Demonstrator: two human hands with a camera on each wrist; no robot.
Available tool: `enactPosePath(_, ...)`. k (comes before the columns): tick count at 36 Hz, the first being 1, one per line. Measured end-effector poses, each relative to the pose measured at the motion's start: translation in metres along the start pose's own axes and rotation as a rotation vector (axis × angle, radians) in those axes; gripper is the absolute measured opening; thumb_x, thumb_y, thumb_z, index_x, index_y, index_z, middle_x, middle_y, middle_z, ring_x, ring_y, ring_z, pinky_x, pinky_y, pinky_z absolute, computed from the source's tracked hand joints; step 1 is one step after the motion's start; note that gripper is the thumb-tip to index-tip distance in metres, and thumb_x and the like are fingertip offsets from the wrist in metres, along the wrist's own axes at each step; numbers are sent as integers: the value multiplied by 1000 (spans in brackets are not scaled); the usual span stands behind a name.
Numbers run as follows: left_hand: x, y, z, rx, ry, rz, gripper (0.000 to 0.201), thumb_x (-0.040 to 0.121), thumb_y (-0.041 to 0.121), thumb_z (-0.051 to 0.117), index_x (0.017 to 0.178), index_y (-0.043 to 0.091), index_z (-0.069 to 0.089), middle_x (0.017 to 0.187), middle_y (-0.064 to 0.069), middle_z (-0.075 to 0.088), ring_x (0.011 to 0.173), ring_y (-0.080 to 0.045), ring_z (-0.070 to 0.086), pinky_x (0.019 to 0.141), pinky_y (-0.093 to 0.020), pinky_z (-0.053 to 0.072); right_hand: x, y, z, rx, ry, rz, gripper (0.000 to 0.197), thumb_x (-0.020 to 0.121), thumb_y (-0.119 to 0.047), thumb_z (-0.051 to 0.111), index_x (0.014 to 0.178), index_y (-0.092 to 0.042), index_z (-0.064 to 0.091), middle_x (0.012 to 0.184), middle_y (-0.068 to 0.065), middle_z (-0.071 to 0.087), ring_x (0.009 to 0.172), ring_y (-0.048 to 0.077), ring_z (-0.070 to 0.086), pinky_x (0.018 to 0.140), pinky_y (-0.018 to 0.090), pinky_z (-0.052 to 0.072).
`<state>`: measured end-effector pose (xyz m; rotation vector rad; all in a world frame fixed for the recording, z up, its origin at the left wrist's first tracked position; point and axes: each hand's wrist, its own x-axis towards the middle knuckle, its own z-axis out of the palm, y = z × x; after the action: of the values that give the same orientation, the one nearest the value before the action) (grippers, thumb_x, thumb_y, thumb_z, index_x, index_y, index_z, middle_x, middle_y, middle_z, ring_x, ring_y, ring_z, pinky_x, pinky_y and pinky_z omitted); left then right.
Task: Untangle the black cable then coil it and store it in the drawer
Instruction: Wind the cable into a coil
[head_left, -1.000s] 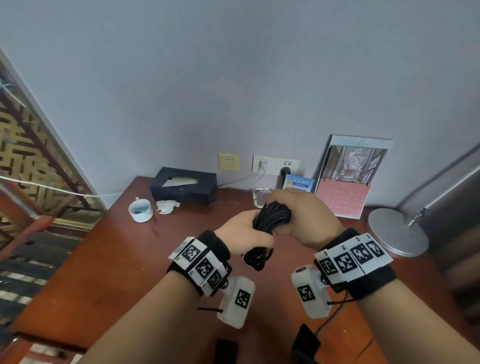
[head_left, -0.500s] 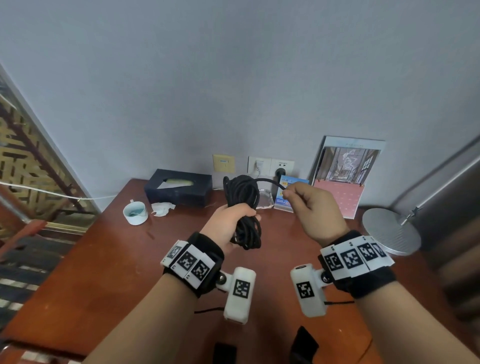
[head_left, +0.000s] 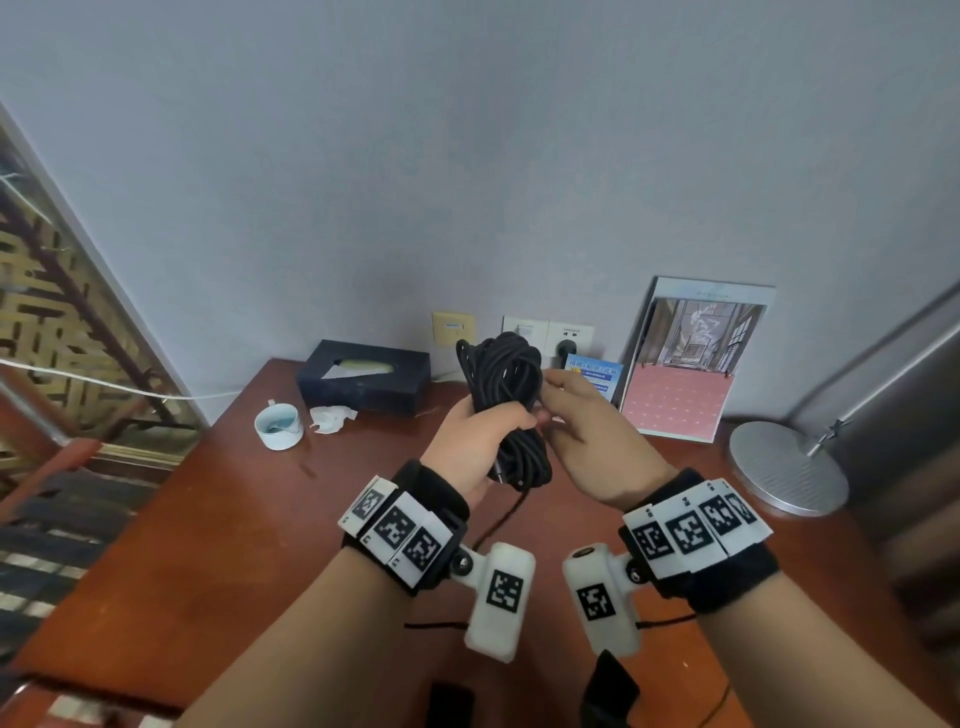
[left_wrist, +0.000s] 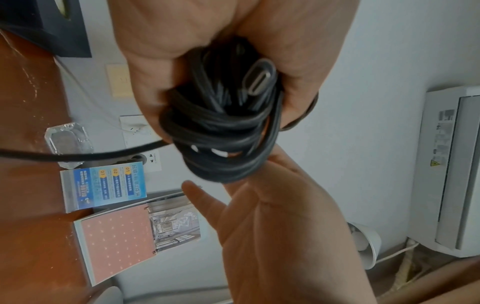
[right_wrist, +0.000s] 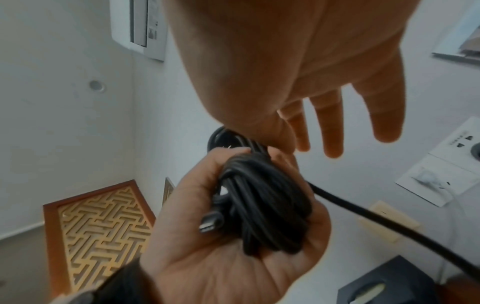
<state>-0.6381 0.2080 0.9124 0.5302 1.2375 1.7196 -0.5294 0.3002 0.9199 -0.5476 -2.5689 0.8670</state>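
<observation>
The black cable (head_left: 506, 384) is wound into a thick upright coil above the desk. My left hand (head_left: 488, 436) grips the coil round its middle, fingers wrapped over the strands. A metal plug (left_wrist: 259, 79) sticks out of the bundle against my left palm, also seen as the plug (right_wrist: 211, 222) in the right wrist view. One loose strand (right_wrist: 389, 222) trails off the coil and downward. My right hand (head_left: 558, 405) sits just right of the coil with straight fingers (right_wrist: 332, 131), its thumb side touching the strands. No drawer is in view.
On the wooden desk (head_left: 208, 519) stand a dark tissue box (head_left: 363, 376), a white cup (head_left: 279, 426), a crumpled tissue (head_left: 332, 418), a blue card (head_left: 595, 374), a calendar (head_left: 685, 374) and a round lamp base (head_left: 787, 467). Wall sockets (head_left: 566, 332) are behind the coil.
My left hand raised the coil upright. My right hand, which pinched a strand out to the right half a second ago, has let it go and come back to the coil with fingers straight.
</observation>
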Motion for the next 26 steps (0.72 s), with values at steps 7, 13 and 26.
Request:
enactPosePath(7,3,5,-1,-218,3,-46,15,89,0,51,94,1,65,78,-9,67,66,-19,67,61,-29,55,-7,-2,6,584,-155,190,51,85,12,41,125,-18,49,111,3,64,99,2,61,92,18,46)
enactPosePath(13,7,8,-10,-269,120,-21,15,88,3,57,101,4,64,92,-8,67,77,-20,65,73,-35,54,-12,22,6,259,-144,249,9,94,-18,52,93,-12,59,69,2,57,61,13,54,65,31,47)
enactPosePath(26,17,-4,-47,1054,210,219,34,74,20,70,103,18,52,91,4,60,82,-14,58,66,-25,42,-18,30,-4,-309,-78,-16,19,97,-22,47,103,-18,64,91,-2,62,86,18,57,73,30,43)
